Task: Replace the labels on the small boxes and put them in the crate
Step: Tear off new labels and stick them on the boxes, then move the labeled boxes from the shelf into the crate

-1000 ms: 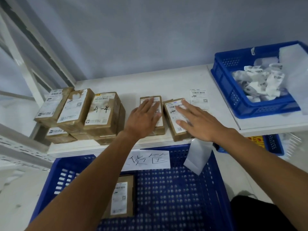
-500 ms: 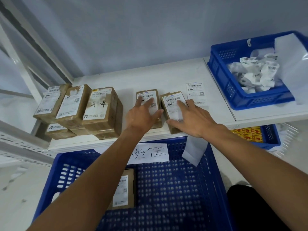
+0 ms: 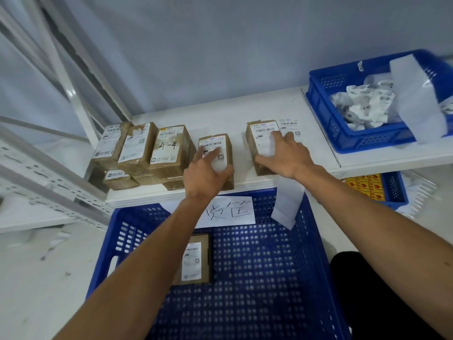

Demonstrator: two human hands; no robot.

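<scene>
Both hands are down on cardboard. The left hand (image 3: 208, 173) presses straight, spread fingers on the white label of a small brown cardboard box (image 3: 226, 153), its thumb lying along the box's right edge. That box lies flat with its near end right at the front lip of the white shelf (image 3: 220, 116), just beside the stack of brown labelled boxes (image 3: 169, 148) on its left.

Now the right hand (image 3: 286, 155): the forefinger is stretched over the label of a second brown cardboard box (image 3: 257, 141), the thumb is laid across its near end, and the fingers are uncurled. A bare strip of shelf separates the two boxes. A loose white barcode label (image 3: 290, 125) lies flat on the shelf, touching the second box's right side.

Below the lip sits the large blue perforated plastic crate (image 3: 269, 278). One labelled brown box (image 3: 196, 261) lies flat on its floor at the left, under the left forearm, and bare floor runs wide to the right. A handwritten paper sign (image 3: 235, 212) hangs on the crate's far wall, and a white backing strip (image 3: 286, 207) droops from the shelf edge over the rim.

Far right on the shelf, well apart, a smaller blue plastic crate (image 3: 343, 133) holds crumpled white labels (image 3: 362, 104).
</scene>
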